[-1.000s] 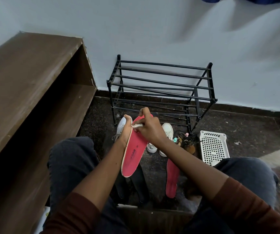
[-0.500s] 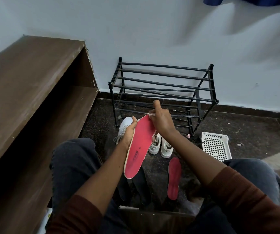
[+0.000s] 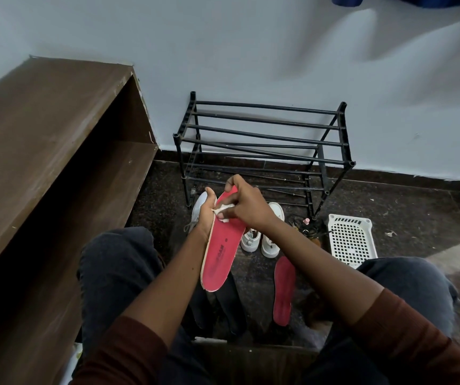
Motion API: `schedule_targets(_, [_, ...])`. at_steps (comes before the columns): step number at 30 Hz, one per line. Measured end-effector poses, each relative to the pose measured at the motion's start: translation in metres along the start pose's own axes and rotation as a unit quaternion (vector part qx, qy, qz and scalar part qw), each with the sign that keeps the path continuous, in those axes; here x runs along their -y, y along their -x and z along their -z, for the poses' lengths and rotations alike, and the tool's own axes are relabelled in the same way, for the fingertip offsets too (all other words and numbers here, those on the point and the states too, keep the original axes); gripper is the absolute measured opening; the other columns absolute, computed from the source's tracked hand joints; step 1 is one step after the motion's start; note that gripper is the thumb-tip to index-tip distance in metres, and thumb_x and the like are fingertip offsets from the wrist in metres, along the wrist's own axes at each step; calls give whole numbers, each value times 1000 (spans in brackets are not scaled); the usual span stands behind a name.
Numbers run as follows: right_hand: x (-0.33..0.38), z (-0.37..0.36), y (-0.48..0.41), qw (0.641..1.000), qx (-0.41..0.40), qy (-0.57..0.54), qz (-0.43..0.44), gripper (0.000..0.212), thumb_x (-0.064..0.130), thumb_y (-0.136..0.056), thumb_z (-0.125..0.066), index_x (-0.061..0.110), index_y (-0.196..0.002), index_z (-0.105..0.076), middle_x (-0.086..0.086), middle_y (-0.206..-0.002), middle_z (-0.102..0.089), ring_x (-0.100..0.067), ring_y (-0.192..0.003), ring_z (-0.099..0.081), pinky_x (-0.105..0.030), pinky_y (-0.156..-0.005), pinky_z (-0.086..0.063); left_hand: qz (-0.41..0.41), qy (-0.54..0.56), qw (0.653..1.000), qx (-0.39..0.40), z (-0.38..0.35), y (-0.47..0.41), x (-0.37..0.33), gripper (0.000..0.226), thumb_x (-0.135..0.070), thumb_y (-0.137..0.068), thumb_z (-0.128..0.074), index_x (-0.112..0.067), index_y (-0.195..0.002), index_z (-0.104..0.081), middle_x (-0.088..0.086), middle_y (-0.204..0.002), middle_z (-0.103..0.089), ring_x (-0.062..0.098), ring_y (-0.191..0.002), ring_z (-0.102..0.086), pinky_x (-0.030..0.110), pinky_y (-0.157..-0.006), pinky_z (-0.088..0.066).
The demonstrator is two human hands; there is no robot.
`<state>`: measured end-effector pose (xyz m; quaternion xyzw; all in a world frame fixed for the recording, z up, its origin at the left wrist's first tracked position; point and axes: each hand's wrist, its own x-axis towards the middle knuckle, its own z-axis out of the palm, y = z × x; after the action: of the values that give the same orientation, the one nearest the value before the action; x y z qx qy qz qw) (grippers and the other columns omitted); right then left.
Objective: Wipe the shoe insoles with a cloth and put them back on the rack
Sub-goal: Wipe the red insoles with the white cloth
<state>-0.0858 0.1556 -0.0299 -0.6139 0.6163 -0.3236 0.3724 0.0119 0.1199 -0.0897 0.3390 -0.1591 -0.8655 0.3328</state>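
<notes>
My left hand [image 3: 206,215] grips the left edge of a red insole [image 3: 222,251], holding it upright and tilted between my knees. My right hand [image 3: 247,202] pinches a small white cloth [image 3: 223,210] and presses it on the insole's upper part. A second red insole [image 3: 283,290] lies flat on the dark floor to the right. The black metal rack [image 3: 262,151] stands against the wall straight ahead, with nothing on its bars.
White shoes [image 3: 265,237] sit on the floor before the rack, one more [image 3: 197,209] behind my left hand. A white perforated basket [image 3: 351,240] lies at the right. A brown wooden shelf unit [image 3: 51,151] runs along the left. Small items [image 3: 305,226] lie beside the rack's leg.
My right hand with the cloth slid from the insole's top tip down onto its upper surface. The left hand keeps the insole in the same hold.
</notes>
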Motion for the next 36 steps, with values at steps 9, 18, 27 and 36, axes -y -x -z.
schedule_targets(9, [-16,-2,-13,988,-140,57,-11,39,2,-76,-68,16,-94,-36,-8,-84,-65,-20,-73,-59,-21,-59,-45,-1,-67,998,-8,-11,3,4,56,-49,-100,-22,-12,-93,-63,7,-72,-70,19,-64,-69,27,-61,-56])
schedule_targets(18, [-30,14,-27,962,-257,68,-66,28,-2,-81,-57,9,-97,-38,-13,-79,-62,-29,-71,-60,-43,-64,-53,6,-168,986,-12,-8,10,2,52,-41,-103,-16,-11,-89,-56,5,-61,-70,16,-50,-66,31,-63,-47])
schedule_targets(27, [-16,-6,-10,996,-88,26,-10,39,4,-75,-71,11,-100,-42,-10,-91,-68,-20,-81,-61,-29,-71,-46,1,-69,997,-25,-8,-7,4,75,-68,-90,-15,-18,-87,-71,8,-79,-71,20,-74,-70,37,-79,-46])
schedule_targets(36, [-25,6,-15,959,-214,186,-3,21,-1,-84,-44,3,-104,-39,-20,-80,-64,-37,-68,-58,-39,-56,-46,31,-122,992,-1,-4,-4,3,63,-53,-99,-16,-13,-96,-65,4,-75,-73,17,-66,-70,32,-73,-52])
